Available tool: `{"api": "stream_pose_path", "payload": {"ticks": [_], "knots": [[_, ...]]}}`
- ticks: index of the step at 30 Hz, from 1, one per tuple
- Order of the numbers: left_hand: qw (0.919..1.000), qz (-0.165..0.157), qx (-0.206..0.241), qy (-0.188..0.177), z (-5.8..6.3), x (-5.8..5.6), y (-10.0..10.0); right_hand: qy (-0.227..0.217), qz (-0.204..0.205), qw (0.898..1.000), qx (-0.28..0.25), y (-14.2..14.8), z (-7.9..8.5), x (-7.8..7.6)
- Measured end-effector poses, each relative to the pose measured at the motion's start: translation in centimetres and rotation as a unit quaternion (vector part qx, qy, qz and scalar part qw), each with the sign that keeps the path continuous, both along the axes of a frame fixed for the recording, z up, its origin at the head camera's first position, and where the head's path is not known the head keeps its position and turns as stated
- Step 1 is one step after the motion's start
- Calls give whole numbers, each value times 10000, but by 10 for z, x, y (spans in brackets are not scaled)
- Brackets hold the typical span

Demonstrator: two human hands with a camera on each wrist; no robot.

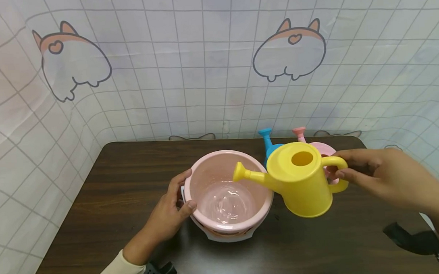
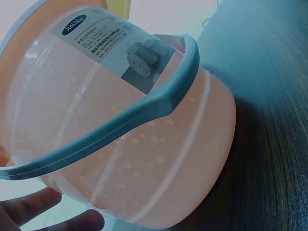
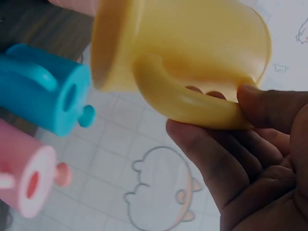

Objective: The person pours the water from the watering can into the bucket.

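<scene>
A pink bucket [image 1: 226, 227] with clear water [image 1: 227, 203] in its bottom stands mid-table. My left hand [image 1: 167, 213] grips its left side, thumb at the rim and fingers round the wall. The left wrist view shows the bucket's ribbed side [image 2: 159, 168], its label and its grey-blue carrying handle [image 2: 120, 122], with two fingertips low at the left. My right hand [image 1: 384, 175] holds a yellow watering can [image 1: 305, 190] by its loop handle [image 3: 192, 103], pinched between thumb and fingers. The can's spout [image 1: 253, 176] reaches over the bucket's right rim; no stream shows from it.
Behind the yellow can, a blue watering can [image 1: 267, 141] and a pink watering can [image 1: 323, 148] stand near the back edge of the dark wooden table [image 1: 133, 168]. A white gridded curtain [image 1: 189, 93] with cartoon animal prints hangs right behind the table.
</scene>
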State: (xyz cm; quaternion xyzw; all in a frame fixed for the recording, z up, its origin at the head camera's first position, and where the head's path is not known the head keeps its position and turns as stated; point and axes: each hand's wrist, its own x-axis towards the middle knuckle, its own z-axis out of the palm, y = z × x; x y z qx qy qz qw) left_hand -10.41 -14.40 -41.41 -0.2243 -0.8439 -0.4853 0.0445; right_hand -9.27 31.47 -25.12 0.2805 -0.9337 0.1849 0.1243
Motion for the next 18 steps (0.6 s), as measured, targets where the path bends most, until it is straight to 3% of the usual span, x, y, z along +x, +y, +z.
{"api": "stream_pose_path", "payload": {"ticks": [11, 18], "knots": [[10000, -35, 32, 26, 0, 0, 1, 232, 22, 9926, -1189, 8, -44, 23], [10000, 48, -35, -8, 1, 0, 0, 516, -335, 9859, -1556, 8, -58, 29]]}}
